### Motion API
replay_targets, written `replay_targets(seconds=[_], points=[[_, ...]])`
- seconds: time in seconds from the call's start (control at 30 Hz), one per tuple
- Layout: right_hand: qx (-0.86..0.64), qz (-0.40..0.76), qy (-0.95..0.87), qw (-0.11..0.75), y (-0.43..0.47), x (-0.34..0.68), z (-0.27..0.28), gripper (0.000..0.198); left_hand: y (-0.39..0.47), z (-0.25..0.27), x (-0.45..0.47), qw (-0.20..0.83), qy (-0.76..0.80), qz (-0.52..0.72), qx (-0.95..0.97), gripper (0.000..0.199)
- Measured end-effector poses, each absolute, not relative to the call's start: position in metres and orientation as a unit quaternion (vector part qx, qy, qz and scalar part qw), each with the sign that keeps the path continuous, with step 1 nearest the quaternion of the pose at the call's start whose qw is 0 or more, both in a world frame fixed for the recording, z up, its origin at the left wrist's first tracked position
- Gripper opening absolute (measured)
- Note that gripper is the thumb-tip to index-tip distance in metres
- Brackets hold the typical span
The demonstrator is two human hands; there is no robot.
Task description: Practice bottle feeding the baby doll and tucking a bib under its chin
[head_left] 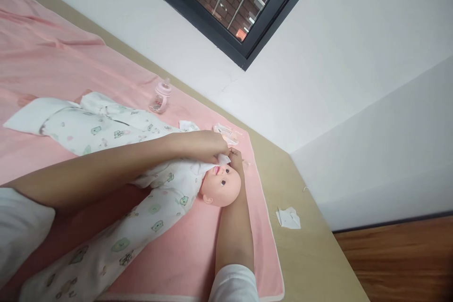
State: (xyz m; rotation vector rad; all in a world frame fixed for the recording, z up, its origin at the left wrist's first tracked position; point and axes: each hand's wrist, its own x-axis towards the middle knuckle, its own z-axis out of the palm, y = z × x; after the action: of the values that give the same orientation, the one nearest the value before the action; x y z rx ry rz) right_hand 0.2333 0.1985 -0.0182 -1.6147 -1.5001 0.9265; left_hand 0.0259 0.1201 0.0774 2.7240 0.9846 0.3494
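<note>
A baby doll [222, 191] lies on its back in a white sleeper with green animal prints [155, 207]. Its bald head rests against my right forearm, which passes beneath it. My left hand [207, 146] reaches across the doll's chest and is closed on a white tissue [223, 158] at the doll's mouth and cheek. Beyond the head, my right hand [235, 155] has its fingers curled beside the tissue; whatever lies inside them is hidden. The doll's far arm is mostly covered by my left forearm.
A pink blanket [184, 264] covers much of the tan tabletop [283, 174]. Near the wall stands a baby bottle [161, 96] with a pink cap. A tissue packet [226, 134] lies past my hands. A crumpled white tissue [288, 218] sits to the right.
</note>
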Motion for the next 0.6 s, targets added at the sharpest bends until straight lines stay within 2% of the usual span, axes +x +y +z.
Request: replay_targets(seconds=[0.13, 0.6], points=[[-0.644, 0.361, -0.58, 0.343, 0.205, 0.239, -0.025, 0.039, 0.125, 0.073, 0.026, 0.121, 0.329, 0.129, 0.928, 0.015], [-0.643, 0.272, -0.624, 0.351, 0.186, 0.235, -0.031, 0.041, 0.129, 0.072, 0.022, 0.133, 0.324, 0.166, 0.922, 0.012]])
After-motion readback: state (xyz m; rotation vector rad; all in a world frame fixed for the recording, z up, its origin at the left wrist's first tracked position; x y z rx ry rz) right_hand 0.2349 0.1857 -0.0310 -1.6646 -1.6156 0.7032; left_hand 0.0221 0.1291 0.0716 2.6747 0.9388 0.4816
